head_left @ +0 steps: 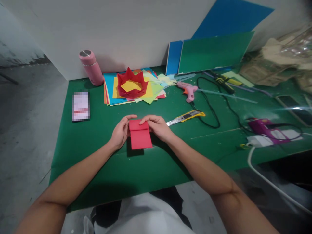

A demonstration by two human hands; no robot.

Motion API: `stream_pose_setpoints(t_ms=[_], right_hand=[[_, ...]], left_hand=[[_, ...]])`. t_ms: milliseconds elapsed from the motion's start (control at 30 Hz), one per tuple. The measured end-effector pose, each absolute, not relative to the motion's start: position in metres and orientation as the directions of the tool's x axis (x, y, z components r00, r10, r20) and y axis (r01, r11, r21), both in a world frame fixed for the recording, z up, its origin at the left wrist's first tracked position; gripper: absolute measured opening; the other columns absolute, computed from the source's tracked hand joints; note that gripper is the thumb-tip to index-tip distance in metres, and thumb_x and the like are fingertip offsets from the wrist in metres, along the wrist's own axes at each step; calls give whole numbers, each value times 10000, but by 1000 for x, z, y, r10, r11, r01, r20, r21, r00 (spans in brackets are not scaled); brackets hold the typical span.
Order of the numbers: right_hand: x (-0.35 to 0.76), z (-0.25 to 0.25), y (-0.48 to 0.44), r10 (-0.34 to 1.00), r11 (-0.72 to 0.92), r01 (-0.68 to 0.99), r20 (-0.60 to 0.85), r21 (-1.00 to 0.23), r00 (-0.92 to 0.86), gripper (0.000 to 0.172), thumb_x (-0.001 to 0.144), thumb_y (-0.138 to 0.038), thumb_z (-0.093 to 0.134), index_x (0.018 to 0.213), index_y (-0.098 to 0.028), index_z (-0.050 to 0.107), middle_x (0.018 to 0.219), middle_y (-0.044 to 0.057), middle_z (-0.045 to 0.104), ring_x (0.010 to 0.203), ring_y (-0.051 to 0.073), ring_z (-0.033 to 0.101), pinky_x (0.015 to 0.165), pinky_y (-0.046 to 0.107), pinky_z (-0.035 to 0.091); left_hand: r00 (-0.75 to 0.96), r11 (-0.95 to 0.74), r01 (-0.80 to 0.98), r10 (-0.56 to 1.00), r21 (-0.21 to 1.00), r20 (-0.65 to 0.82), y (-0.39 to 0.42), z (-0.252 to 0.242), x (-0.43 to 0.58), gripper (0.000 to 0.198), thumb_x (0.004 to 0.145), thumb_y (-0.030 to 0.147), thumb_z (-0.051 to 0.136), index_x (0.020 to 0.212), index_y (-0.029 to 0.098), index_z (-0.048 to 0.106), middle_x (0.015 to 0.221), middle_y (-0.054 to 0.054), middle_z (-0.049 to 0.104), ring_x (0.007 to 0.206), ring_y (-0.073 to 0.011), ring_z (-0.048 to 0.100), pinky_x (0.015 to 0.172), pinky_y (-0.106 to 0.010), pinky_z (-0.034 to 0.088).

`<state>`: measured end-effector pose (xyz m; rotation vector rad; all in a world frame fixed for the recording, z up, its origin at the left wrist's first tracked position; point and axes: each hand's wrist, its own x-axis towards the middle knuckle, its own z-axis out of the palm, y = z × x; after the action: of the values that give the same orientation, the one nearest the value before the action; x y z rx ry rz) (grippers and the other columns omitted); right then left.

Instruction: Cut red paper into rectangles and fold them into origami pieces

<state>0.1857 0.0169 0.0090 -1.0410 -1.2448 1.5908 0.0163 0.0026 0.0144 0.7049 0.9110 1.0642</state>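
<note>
A folded piece of red paper [141, 139] is held just above the green table, with a flap turned down across its top. My right hand [158, 126] grips its upper right side, thumb pressed on the flap and fingers partly hidden. On the left edge, my left hand [120, 132] holds the same paper, its index finger reaching along the top and other fingertips out of sight behind it. Beyond both hands, a red folded paper ring with pointed tips [133, 92] rests on a stack of coloured paper [110, 89]. Right of my right hand lies a yellow utility knife [188, 116], blade exposed.
A pink glue gun [188, 91] with a black cord lies behind the knife, near clear glue sticks [226, 95]. A pink bottle [92, 70] stands at the back left, above a blurred packet [81, 106]. Rightward are a white power strip [262, 139] and a phone [294, 109].
</note>
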Motion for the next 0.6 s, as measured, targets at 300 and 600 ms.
stream_pose_setpoints(t_ms=[300, 600], right_hand=[[187, 9, 16, 926, 10, 7, 7, -1000, -378, 191, 735, -191, 474, 731, -198, 664, 578, -46, 501, 506, 80, 373, 517, 227, 309], [190, 11, 18, 896, 59, 46, 32, -997, -443, 161, 773, -201, 487, 732, -194, 643, 641, -30, 534, 552, 89, 413, 562, 238, 346]], left_hand=[[231, 376, -250, 918, 892, -322, 0, 3, 14, 353, 763, 484, 690, 761, 170, 528, 684, 31, 550, 565, -76, 484, 537, -188, 401], [238, 325, -160, 929, 932, -283, -2, 9, 18, 455, 722, 581, 690, 765, 184, 471, 676, 35, 540, 550, -76, 469, 518, -197, 388]])
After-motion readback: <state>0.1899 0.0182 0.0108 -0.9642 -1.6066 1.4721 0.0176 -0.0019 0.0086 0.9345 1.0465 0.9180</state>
